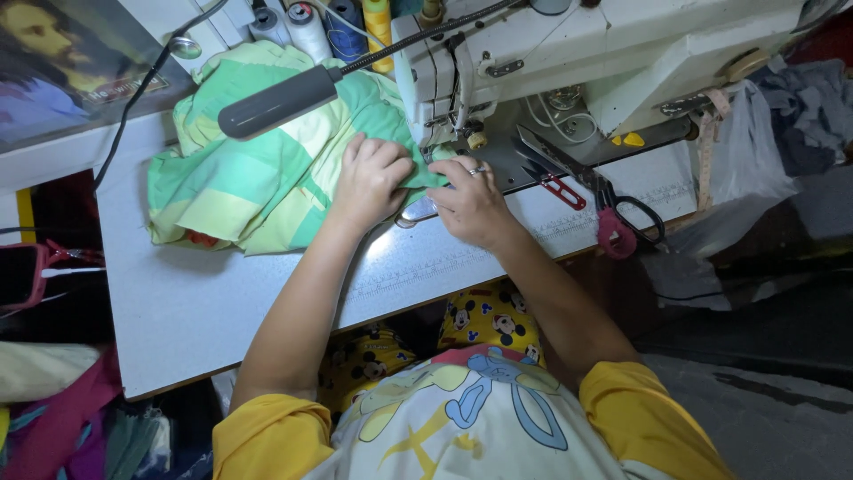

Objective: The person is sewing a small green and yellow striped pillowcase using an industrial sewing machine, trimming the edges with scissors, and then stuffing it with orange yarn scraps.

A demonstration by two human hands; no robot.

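While the white worktable [204,302] fills most of the view — a flat, smooth slab with a printed ruler strip along its near edge — the cream sewing machine [622,53] stands across its far right, blocky and hard-edged, with bare metal parts about the needle. A heap of green and pale-yellow fabric [258,178] lies crumpled on the table to the left of the machine, soft and folded in broad colour blocks, one corner drawn in under the machine's head. Above the heap reaches a dark grey lamp [277,102], a long rounded bar on a ribbed flexible neck.

Over the cloth's near corner the left hand [369,182] lies flat, fingers close together and pressed down on the weave. Just beside it the right hand [471,203] rests on the fabric's edge at the metal plate, fingers curled down and bunched, a ring on one finger; whether it pinches the cloth I cannot tell.

To the right lie black-handled scissors [613,200] with long steel blades, a pink wrap on one loop, and small red-handled snips [558,188] — both on the table, apart from the hands. Thread cones [306,27] stand upright behind the fabric.
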